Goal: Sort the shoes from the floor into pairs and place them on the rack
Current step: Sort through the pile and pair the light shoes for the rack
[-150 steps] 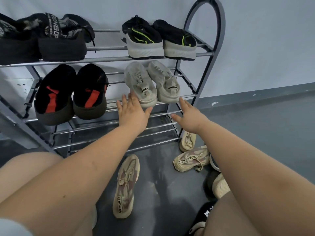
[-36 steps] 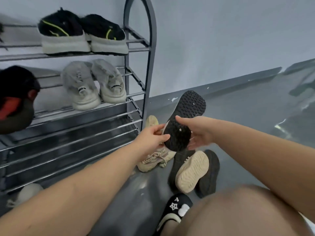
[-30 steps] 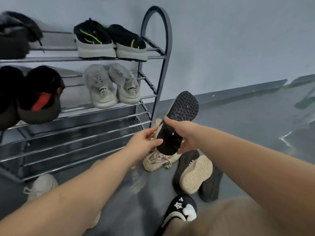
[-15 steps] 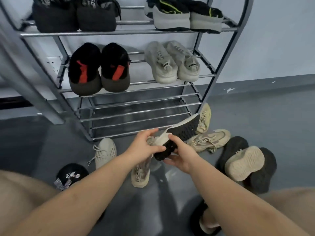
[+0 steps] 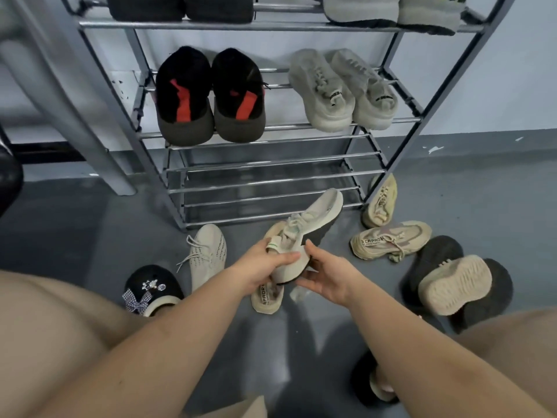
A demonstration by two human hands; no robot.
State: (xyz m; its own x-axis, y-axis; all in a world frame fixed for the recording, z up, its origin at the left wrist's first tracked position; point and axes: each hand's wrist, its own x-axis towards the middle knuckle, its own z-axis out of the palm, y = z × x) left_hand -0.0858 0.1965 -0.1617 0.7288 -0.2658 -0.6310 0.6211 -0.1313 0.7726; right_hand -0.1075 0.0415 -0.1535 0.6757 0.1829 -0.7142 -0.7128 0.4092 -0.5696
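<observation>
Both hands hold one cream knit sneaker (image 5: 304, 233) above the floor, in front of the rack's lowest shelf. The left hand (image 5: 261, 264) grips its heel end with the thumb curled over the collar; the right hand (image 5: 324, 274) cups the heel from the other side, fingers bent against the dark sole. The toe points toward 1 o'clock, upper facing up.

Beneath the hands lies a tan lettered sneaker (image 5: 266, 297) (mostly hidden). At 9 o'clock a cream laced sneaker (image 5: 208, 251) rests on the floor, and farther out a black slipper with a checked bow (image 5: 152, 289). At 3 o'clock lies a second tan lettered sneaker (image 5: 390, 241), with a yellowish sneaker (image 5: 380, 200) behind it by the rack's leg. Farther right, a sole-up shoe (image 5: 455, 285) rests on dark shoes.

At 12 o'clock stands the metal rack (image 5: 271, 168), its middle shelf holding a black-and-red pair (image 5: 209, 95) and a pale grey pair (image 5: 342, 89).
</observation>
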